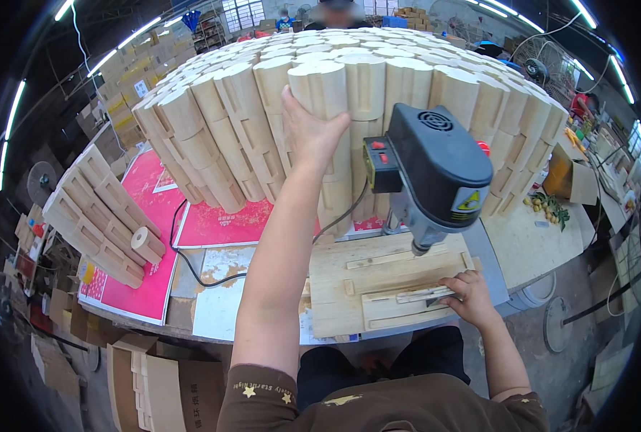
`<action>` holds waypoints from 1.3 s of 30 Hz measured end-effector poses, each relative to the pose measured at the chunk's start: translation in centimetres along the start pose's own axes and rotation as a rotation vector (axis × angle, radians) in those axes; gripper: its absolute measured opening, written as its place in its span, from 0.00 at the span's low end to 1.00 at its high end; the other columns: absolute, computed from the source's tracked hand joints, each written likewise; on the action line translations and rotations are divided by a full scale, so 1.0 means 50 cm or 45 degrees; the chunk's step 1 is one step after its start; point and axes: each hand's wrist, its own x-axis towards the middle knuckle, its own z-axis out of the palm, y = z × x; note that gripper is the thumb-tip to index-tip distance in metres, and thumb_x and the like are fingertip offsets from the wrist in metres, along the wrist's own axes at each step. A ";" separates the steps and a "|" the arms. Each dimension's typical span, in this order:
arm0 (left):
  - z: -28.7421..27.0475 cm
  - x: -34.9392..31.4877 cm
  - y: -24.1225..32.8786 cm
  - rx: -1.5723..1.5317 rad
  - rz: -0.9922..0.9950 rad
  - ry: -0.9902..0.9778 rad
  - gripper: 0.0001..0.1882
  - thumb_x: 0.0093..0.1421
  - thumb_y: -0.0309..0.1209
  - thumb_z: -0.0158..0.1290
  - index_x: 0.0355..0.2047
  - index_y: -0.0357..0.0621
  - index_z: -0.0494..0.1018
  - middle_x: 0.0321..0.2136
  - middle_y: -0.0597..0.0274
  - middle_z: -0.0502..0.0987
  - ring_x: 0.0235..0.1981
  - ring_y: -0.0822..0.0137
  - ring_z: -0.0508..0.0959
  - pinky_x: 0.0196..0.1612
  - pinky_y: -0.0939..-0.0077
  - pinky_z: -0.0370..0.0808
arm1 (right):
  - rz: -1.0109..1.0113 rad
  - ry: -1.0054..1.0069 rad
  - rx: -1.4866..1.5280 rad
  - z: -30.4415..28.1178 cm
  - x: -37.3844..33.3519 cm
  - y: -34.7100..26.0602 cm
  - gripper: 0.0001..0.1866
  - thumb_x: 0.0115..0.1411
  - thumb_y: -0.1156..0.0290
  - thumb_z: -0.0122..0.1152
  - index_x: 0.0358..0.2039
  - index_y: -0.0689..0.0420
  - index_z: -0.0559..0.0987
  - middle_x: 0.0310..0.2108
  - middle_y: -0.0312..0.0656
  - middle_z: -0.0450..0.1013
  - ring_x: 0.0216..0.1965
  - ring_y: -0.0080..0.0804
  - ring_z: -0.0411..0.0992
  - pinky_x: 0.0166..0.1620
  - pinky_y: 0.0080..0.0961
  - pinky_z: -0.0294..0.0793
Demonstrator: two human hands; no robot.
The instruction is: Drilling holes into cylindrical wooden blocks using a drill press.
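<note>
My left hand [313, 133] reaches up to the front of a tall stack of pale wooden blocks, thumb and fingers wrapped round a rounded wooden block [319, 90] in the top row. Low on the right, my right hand [472, 297] is closed at the right end of a wooden jig board [335, 288] with strips fixed on it. Between its fingers is a thin, pale and grey piece [425, 294] whose kind I cannot make out. Above the board stands a black bench drill press [443, 165], its chuck [421, 246] pointing down over the strips.
The block stack [241, 122] spans the table's back. A smaller block group [101, 216] and a short round block [148, 245] stand left on pink sheeting [169, 237]. A black cable [212, 284] crosses the table. Below are cardboard boxes [166, 381]; a person [335, 14] is behind the stack.
</note>
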 end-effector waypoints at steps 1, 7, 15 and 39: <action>0.006 0.001 -0.001 -0.026 -0.001 0.032 0.54 0.36 0.38 0.65 0.61 0.39 0.46 0.55 0.41 0.60 0.56 0.49 0.64 0.57 0.60 0.62 | -0.006 0.003 -0.011 -0.003 0.001 -0.001 0.24 0.35 0.68 0.71 0.38 0.50 0.78 0.27 0.37 0.71 0.34 0.40 0.68 0.41 0.35 0.63; -0.052 -0.065 0.042 -0.230 0.192 0.223 0.53 0.34 0.33 0.64 0.60 0.42 0.47 0.53 0.47 0.63 0.53 0.57 0.66 0.54 0.65 0.65 | -0.067 0.063 -0.007 0.001 -0.010 0.008 0.22 0.37 0.66 0.69 0.38 0.49 0.78 0.27 0.37 0.71 0.33 0.40 0.69 0.40 0.35 0.64; -0.233 -0.336 0.095 -0.095 0.087 -0.357 0.45 0.33 0.30 0.62 0.56 0.41 0.58 0.47 0.53 0.69 0.49 0.62 0.70 0.52 0.69 0.67 | -0.196 0.067 0.029 0.018 0.001 0.039 0.21 0.40 0.64 0.68 0.38 0.51 0.78 0.29 0.41 0.72 0.36 0.43 0.70 0.41 0.37 0.65; -0.149 -0.522 0.016 0.147 -0.175 -1.306 0.44 0.34 0.38 0.66 0.54 0.42 0.65 0.53 0.51 0.65 0.55 0.56 0.66 0.54 0.62 0.67 | -0.265 -0.049 0.059 0.003 0.012 0.045 0.19 0.43 0.66 0.68 0.38 0.52 0.77 0.28 0.39 0.73 0.35 0.41 0.70 0.40 0.35 0.67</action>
